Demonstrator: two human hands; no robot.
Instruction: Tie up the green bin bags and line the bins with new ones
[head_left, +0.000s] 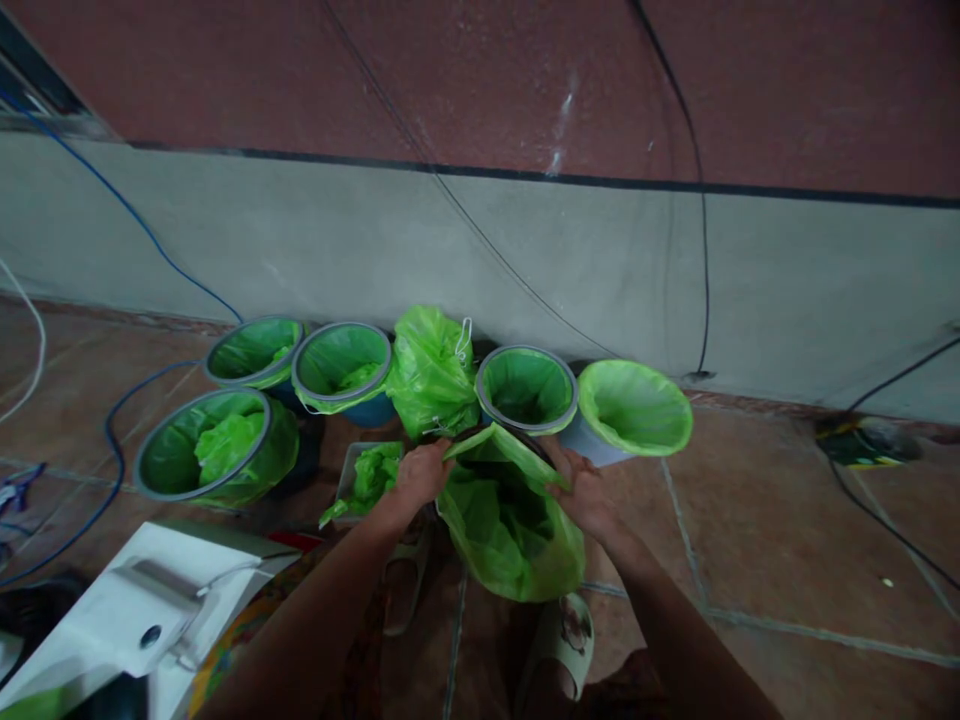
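A green plastic bag (504, 525) covers a small bin right in front of me, low in the middle of the view. My left hand (421, 472) is closed on the bag's left edge at the rim. On the opposite rim, my right hand (583, 490) grips the right edge. The bin itself is almost hidden under the bag. Just behind it stands a tied, full green bag (431, 372).
Several bag-lined bins stand along the grey wall: two at the left (256, 352) (343, 362), a larger one (206, 452), two at the right (526, 388) (634, 408). A small tray of green bags (369, 472) is by my left hand. White box (142, 610) bottom left; cables cross the floor.
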